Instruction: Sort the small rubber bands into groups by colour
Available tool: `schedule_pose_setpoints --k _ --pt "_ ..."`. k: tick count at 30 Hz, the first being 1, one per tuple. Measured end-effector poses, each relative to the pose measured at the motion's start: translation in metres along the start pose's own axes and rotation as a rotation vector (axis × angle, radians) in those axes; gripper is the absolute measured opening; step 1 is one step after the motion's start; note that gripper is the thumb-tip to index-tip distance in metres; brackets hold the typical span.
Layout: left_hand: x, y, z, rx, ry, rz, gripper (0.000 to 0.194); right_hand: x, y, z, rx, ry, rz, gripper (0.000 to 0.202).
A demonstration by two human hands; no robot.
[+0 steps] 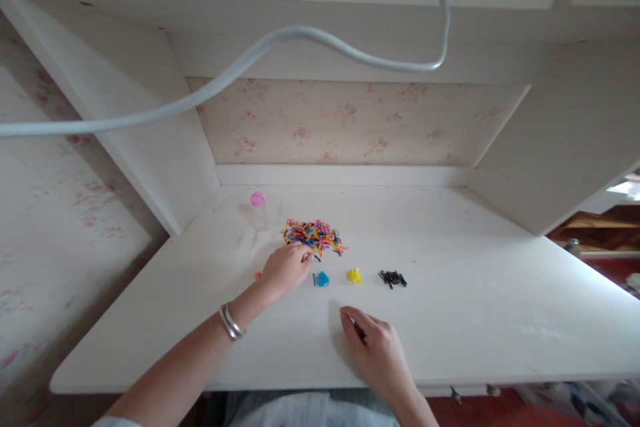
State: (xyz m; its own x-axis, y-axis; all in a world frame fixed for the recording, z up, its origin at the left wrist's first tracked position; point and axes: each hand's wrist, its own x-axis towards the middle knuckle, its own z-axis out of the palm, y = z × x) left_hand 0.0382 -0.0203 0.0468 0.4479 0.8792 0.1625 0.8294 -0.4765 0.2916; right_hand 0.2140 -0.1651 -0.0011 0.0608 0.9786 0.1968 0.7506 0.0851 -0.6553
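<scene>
My left hand (286,268) is at the front edge of a loose heap of many-coloured small rubber bands (315,235). Its fingers are closed, and whatever they may hold is hidden. My right hand (376,347) hovers or rests nearer the table's front, thumb and forefinger pressed together; I cannot make out anything between them. Between the hands and the heap lie a small pile of blue rubber bands (321,279), one of yellow rubber bands (355,275) and one of black rubber bands (393,278). A bit of pinkish red (258,275) peeks out beside my left hand, mostly covered.
A clear bottle with a pink lid (257,199) stands behind the heap to the left. White side panels and a back panel enclose the white table (450,333). A thick pale cable (300,33) crosses the upper view below a shelf.
</scene>
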Motion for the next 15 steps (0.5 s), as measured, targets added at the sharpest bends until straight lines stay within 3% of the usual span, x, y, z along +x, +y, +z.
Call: schedule_pose_setpoints --k 6,15 --pt "0.042 0.004 0.015 0.107 -0.016 0.0 0.026 0.001 -0.002 -0.001 0.006 -0.007 -0.034 0.031" --pt "0.055 0.004 0.029 0.184 -0.045 0.043 0.032 -0.002 -0.002 -0.004 0.023 -0.013 -0.058 0.029"
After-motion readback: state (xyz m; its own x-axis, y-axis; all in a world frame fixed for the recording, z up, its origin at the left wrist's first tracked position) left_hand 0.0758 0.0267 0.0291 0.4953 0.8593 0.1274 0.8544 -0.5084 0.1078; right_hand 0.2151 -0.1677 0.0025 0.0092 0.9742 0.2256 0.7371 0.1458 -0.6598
